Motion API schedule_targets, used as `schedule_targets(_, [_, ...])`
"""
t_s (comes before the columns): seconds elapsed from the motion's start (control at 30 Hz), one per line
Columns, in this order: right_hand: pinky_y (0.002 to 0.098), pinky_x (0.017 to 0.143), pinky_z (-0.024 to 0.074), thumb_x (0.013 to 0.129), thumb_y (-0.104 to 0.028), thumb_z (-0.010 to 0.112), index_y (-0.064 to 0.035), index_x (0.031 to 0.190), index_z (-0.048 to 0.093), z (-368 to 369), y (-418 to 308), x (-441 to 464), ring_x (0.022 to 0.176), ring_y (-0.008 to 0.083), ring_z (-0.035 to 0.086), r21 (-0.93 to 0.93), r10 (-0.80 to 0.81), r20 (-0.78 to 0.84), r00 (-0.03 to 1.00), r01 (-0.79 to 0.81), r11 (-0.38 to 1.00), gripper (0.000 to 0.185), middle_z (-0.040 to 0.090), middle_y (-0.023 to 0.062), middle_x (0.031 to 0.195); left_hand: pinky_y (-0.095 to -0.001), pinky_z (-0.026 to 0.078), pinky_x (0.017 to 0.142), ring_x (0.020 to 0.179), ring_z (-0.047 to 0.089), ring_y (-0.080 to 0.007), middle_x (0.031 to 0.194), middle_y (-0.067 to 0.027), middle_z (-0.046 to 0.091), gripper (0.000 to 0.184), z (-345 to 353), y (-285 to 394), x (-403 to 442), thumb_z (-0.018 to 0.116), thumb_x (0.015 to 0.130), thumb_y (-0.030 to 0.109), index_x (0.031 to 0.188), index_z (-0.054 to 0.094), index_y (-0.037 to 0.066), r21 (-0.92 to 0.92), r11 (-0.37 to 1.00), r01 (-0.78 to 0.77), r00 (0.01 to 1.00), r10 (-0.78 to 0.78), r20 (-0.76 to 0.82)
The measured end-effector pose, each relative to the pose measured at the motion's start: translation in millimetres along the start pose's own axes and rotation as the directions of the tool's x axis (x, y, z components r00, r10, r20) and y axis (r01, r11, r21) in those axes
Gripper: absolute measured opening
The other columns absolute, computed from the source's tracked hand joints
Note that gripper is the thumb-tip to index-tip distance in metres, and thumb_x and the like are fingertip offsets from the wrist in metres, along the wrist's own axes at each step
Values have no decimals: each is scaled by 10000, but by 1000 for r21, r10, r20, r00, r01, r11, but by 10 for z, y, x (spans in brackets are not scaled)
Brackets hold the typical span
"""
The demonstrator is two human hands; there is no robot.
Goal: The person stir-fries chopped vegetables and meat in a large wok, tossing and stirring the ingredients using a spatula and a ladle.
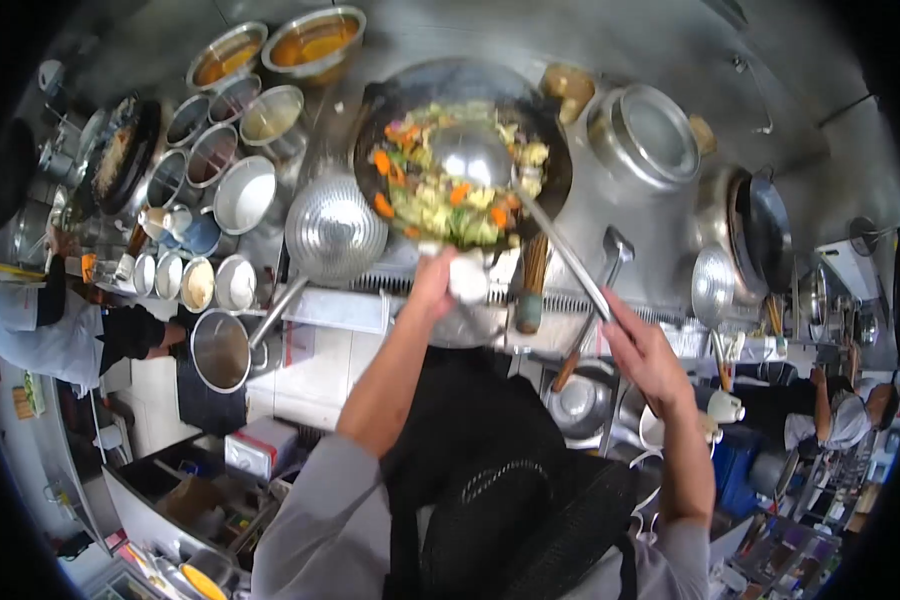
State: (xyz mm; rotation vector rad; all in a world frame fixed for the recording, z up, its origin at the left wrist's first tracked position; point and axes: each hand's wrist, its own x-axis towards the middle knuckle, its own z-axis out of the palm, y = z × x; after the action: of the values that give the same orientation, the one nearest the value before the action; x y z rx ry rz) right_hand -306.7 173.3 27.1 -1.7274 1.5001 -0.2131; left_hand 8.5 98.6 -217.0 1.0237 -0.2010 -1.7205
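Observation:
A dark wok [460, 80] on the stove holds chopped vegetables [485, 215], with orange carrot slices among pale and green pieces. My left hand [433, 285] is closed on a folded white cloth [467, 280] at the wok's near rim. How firmly the rim is gripped through the cloth is hidden. My right hand [650, 355] is wrapped round the long handle of a metal ladle [470, 155]. The ladle's bowl rests among the vegetables in the middle of the wok.
A perforated strainer [336, 228] lies left of the wok, by several metal seasoning bowls [245, 195]. Right of it are a bamboo brush [531, 290], a spatula [618, 245] and a metal pot [645, 135]. Co-workers stand at far left [45, 325] and far right [835, 420].

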Motion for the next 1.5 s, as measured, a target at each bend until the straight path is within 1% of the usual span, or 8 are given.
schedule_targets(0.3, [549,638,576,1068,-328,553,-292,1658,274,476,834,456,658,438,695,-683,-190,78,979,191,705,654,703,209,807,-442,635,677,766,725,-259,903,-136,672,187,172,-266,-393,638,967,132,1049,569,-21,-11,999,-43,979,40,-201])
schedule_targets(0.47, [542,614,561,1002,-245,682,-270,1591,454,1258,971,295,709,440,688,-437,-265,-77,961,206,876,631,689,203,815,-478,629,850,1153,679,-264,1347,-155,605,498,-335,-693,-486,610,944,17,1412,448,68,19,981,-193,979,194,-63])
schedule_targets(0.9, [341,610,454,1080,-175,577,-117,1587,458,281,-28,1223,603,170,449,-106,-44,-336,941,9,994,524,491,166,693,-447,632,638,757,716,-261,930,-122,658,225,-273,23,504,643,883,51,1075,534,7,-7,1000,-22,978,20,-208])
schedule_targets(1.07, [389,635,514,1087,-233,568,-107,1605,422,258,223,2555,578,194,520,-285,-262,-415,871,149,947,553,532,185,680,-420,599,599,699,715,-242,871,-110,680,144,-240,108,483,619,888,39,1025,597,5,12,1000,-19,988,20,-153])
schedule_targets(1.13, [482,677,534,1075,-238,560,-98,1599,406,347,82,2930,677,481,643,-120,-130,-263,956,102,988,564,686,313,876,-414,587,581,704,719,-240,871,-107,683,138,-257,128,485,620,887,39,1019,599,2,13,1000,-14,990,16,-137])
schedule_targets(1.37, [480,726,556,1075,-267,574,-154,1619,395,209,-292,2465,880,467,721,23,68,161,985,-72,997,584,727,311,1043,-441,633,709,831,737,-268,962,-118,696,243,-378,74,573,659,896,69,1124,594,14,28,996,81,993,-79,-87])
schedule_targets(1.43, [491,729,562,1057,-257,615,-230,1615,420,202,-79,2200,849,458,723,-244,-479,-49,877,454,857,591,732,297,1024,-439,635,740,868,737,-267,1009,-120,695,272,-311,124,482,674,906,78,1156,582,24,13,995,104,992,-103,-75])
schedule_targets(1.5, [503,730,562,1043,-253,638,-256,1604,437,104,-149,1847,845,458,720,-347,-339,-27,940,309,885,597,734,287,1009,-447,625,834,1020,716,-263,1147,-120,670,366,-175,247,269,705,934,106,1248,526,47,-89,996,29,993,-40,-113])
